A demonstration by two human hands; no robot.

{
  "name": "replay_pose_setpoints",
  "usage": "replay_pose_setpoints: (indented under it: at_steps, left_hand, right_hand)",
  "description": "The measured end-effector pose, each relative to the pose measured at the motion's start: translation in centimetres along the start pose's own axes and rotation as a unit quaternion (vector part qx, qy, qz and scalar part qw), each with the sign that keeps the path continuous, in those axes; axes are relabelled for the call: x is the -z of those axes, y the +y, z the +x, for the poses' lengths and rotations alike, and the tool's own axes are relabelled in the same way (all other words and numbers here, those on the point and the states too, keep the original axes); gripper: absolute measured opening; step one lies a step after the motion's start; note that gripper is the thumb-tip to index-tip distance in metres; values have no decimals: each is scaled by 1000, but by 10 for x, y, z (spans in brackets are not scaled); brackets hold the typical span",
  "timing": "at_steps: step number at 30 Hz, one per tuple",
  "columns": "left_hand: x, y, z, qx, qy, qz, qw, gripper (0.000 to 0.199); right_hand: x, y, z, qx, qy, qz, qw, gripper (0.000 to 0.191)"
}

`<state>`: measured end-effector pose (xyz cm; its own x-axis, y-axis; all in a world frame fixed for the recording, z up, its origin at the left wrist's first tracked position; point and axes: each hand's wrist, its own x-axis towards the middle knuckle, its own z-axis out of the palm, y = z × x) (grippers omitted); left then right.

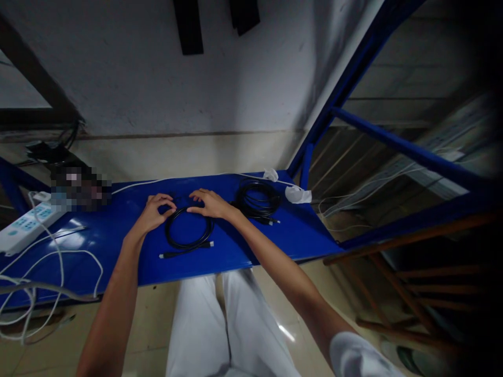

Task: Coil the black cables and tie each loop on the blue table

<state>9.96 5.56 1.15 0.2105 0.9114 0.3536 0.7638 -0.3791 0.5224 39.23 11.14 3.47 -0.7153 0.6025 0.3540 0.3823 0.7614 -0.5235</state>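
Note:
A black cable lies coiled in a ring on the blue tabletop, its two plug ends with pale metal tips towards the near edge. At the far left of the ring is my left hand, its thumb and fingertips curled close together in a pinch. What they hold, if anything, is too dark to make out. My right hand is at the ring's far right, its thumb apart from the bent fingers and nothing visible between them. Beyond my right wrist rests a second, thicker black cable coil with its plugs facing me.
A white power strip and tangled white cords occupy the left end of the blue table. Crumpled white pieces lie at the back right. Blue frame bars and a wooden chair stand on the right.

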Motion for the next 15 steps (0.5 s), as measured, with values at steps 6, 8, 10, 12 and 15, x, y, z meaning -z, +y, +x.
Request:
replay_pose_setpoints:
  at_steps: [6,8,10,12,15]
  left_hand:
    - [-4,2,-8,-8,17,49,999,21]
    - [-6,5,-8,-12,15,55,998,21]
    - [-8,7,-8,-11,17,56,998,21]
    - [-9,9,-8,-10,22,58,998,22]
    - [-9,14,-8,-12,28,58,998,22]
  right_hand:
    - [-22,21,3,67,-27,-7,997,21]
    - [-20,22,-3,65,-20,-17,998,20]
    - [-18,22,-7,60,-16,-18,998,21]
    - [-17,20,-9,49,-16,-22,998,21]
    - [-17,15,-10,28,-12,-43,999,19]
